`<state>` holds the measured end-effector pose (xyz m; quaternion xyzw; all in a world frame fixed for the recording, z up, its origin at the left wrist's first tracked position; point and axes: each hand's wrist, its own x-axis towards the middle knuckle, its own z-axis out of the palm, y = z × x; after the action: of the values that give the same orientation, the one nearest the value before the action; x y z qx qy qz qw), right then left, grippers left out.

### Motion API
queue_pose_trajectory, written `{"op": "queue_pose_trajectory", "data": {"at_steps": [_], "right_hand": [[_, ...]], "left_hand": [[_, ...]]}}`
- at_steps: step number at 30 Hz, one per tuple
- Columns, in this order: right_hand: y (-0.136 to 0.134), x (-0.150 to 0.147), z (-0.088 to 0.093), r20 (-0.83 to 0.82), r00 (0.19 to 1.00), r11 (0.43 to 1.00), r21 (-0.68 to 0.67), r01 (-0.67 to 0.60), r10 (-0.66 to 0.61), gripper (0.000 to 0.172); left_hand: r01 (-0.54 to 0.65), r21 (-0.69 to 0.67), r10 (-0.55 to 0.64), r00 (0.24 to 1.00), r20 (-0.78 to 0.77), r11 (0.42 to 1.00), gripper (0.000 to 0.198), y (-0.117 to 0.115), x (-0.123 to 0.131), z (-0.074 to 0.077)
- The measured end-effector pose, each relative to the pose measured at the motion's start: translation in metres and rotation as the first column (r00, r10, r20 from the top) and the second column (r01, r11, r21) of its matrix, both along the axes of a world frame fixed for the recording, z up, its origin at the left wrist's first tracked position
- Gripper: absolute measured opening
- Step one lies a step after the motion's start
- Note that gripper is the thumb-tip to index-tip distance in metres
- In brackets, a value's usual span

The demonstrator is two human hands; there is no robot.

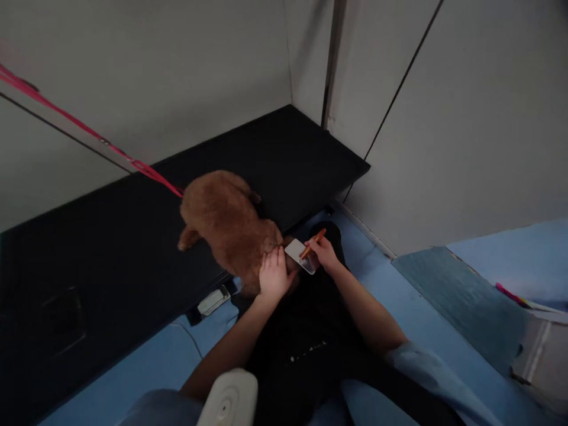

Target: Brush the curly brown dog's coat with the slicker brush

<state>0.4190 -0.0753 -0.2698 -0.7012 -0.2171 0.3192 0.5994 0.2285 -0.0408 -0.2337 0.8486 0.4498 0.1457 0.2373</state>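
Observation:
A brown, curly-coated dog (226,219) is on the black table (293,154), its near end at the table's front edge, close to my lap. My left hand (274,274) rests on that near end, fingers pressed together against the fur; whether it grips any fur cannot be made out. My right hand (323,251) is closed round the orange-brown handle of a slicker brush (298,254). The brush's flat, pale head lies just right of my left hand, close to the fur, and its underside is hidden.
A red leash (89,124) runs from the dog to the upper left. Under the table edge sits a white box (213,300). A white device (231,396) is at the bottom. Grey walls stand behind; a pink-handled item (510,294) lies at right.

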Motion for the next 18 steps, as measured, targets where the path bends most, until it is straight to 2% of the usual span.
{"op": "queue_pose_trajectory", "data": {"at_steps": [3,7,10,12,13,15,16,18], "right_hand": [[0.000,-0.007,-0.001,-0.006,1.000,1.000,0.011,0.012,-0.012,0.037],[0.005,-0.012,0.007,-0.053,0.997,0.996,0.072,-0.045,0.049,0.039],[0.014,-0.008,0.020,-0.053,0.998,0.993,0.110,-0.034,0.040,0.037],[0.023,-0.008,0.032,-0.025,0.999,0.987,0.159,-0.029,0.033,0.035],[0.028,-0.010,0.039,-0.012,0.997,0.980,0.187,-0.067,0.071,0.035],[0.040,-0.019,0.053,0.010,0.976,0.949,0.233,-0.212,0.215,0.034],[0.047,-0.025,0.059,0.029,0.957,0.928,0.237,-0.288,0.289,0.033],[0.060,-0.037,0.071,0.093,0.944,0.916,0.226,-0.331,0.318,0.030]], "left_hand": [[-0.068,0.100,0.080,0.989,-0.125,0.993,0.062,0.003,0.010,0.007],[-0.107,0.165,0.139,0.970,-0.197,0.981,0.021,0.015,0.013,0.020],[-0.194,0.143,0.214,0.967,-0.138,0.970,0.009,0.019,0.003,0.028],[-0.272,0.102,0.276,0.961,-0.030,0.957,0.008,0.016,-0.007,0.030],[-0.315,0.069,0.313,0.949,0.040,0.947,0.009,0.014,-0.013,0.030],[-0.418,-0.034,0.416,0.887,0.198,0.908,0.013,0.008,-0.023,0.027],[-0.479,-0.122,0.493,0.822,0.284,0.869,0.015,0.004,-0.028,0.025],[-0.573,-0.341,0.666,0.622,0.412,0.745,0.017,-0.003,-0.037,0.017]]}}
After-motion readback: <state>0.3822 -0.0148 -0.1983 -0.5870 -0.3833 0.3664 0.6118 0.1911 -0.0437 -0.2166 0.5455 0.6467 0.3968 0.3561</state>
